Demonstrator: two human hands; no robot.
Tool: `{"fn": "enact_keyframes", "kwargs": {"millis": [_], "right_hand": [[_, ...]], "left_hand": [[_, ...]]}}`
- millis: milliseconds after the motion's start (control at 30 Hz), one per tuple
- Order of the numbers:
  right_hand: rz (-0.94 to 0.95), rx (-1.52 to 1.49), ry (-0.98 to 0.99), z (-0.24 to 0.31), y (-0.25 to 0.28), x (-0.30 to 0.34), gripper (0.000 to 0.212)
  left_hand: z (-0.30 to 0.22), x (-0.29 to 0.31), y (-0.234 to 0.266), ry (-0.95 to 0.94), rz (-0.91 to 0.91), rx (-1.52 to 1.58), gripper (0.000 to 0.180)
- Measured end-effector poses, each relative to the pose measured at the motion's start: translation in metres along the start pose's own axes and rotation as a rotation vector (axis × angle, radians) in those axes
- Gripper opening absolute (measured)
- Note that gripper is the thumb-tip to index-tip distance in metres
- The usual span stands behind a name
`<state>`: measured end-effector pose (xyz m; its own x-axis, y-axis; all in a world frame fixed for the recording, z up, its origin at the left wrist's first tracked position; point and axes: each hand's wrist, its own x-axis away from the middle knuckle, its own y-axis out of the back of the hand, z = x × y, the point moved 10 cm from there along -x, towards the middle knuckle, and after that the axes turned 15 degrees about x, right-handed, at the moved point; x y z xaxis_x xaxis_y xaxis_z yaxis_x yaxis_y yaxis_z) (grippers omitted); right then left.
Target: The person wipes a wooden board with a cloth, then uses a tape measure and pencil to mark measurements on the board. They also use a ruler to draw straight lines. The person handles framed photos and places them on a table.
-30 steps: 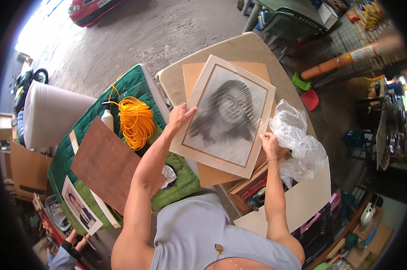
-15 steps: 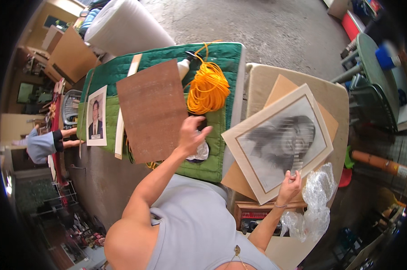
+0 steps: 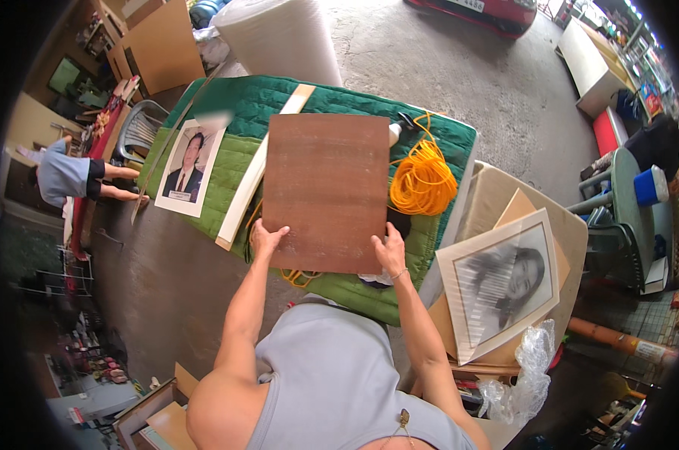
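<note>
A brown rectangular board (image 3: 327,187) lies before me over the green quilted cover (image 3: 336,291). My left hand (image 3: 267,240) grips its lower left edge, thumb on top. My right hand (image 3: 390,251) holds the lower right edge, its fingers partly hidden. A long pale wooden strip (image 3: 258,176) runs along the board's left side. Past its right edge sit a coil of orange cord (image 3: 423,178) and a white bottle (image 3: 394,133), partly covered by the board. Some white stuff (image 3: 375,279) shows beneath my right hand.
A portrait photo (image 3: 192,166) lies at the left of the quilt. To the right, a matted black-and-white portrait (image 3: 504,281) rests on cardboard, near crumpled clear plastic (image 3: 521,382). A big white roll (image 3: 279,37) stands behind. A person (image 3: 66,176) is at far left.
My right hand has left the matted portrait and taken the board's right edge. My left hand has moved to its left edge. The board now sits straighter in view, which has swung rightward.
</note>
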<state>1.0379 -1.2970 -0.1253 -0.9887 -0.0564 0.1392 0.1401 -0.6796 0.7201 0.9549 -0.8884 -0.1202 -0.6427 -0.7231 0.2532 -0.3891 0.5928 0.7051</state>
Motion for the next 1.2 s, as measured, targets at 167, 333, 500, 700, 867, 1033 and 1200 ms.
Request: {"fn": "enact_keyframes", "kwargs": {"millis": [167,333,500,700,867,1033,1200], "right_hand": [[-0.156,0.09,-0.284,-0.037,-0.025,-0.019,0.052],[-0.159,-0.52,-0.365,-0.042,-0.021,-0.001,0.039],[-0.328,-0.721,-0.356,-0.016,0.011,0.08,0.033],[-0.582,-0.853,-0.403,-0.025,0.008,0.202,0.035],[-0.616,-1.012,-0.395,-0.018,-0.028,0.279,0.032],[-0.681,-0.676,-0.727,-0.025,-0.071,0.389,0.029],[-0.522,-0.606,-0.888,-0.058,-0.175,0.511,0.022]], "left_hand": [[-0.016,-0.012,0.004,-0.013,0.185,0.153,0.078],[-0.041,-0.008,0.003,-0.022,0.649,0.814,0.062],[-0.034,0.013,0.023,0.074,0.801,0.972,0.055],[-0.037,0.058,0.05,0.014,1.092,0.894,0.043],[-0.05,0.096,0.08,-0.231,1.245,0.918,0.031],[-0.028,0.13,0.125,-0.561,1.119,0.746,0.025],[0.017,0.156,0.206,-0.952,0.935,0.419,0.022]]}}
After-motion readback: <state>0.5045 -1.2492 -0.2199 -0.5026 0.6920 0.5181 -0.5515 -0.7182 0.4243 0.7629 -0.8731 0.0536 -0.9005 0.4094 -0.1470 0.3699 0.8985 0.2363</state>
